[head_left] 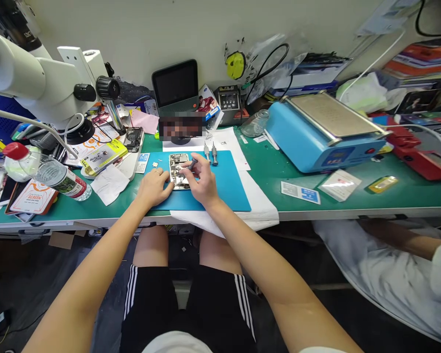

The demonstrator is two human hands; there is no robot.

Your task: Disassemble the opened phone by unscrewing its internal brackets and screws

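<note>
Left hand (154, 189) lay loosely open at the near side of an opened-up phone (175, 171); right hand (202, 180) pinched a slim tool (193, 162) over it. Phone sat between both hands, probably light and stiff but fragile inside, so edges looked safest to grip imo.

Black shorts (152, 301) with white side stripes (131, 290), lower centre — white top (177, 343) at bottom edge — a ring (157, 171) on the left hand (152, 189).
</note>
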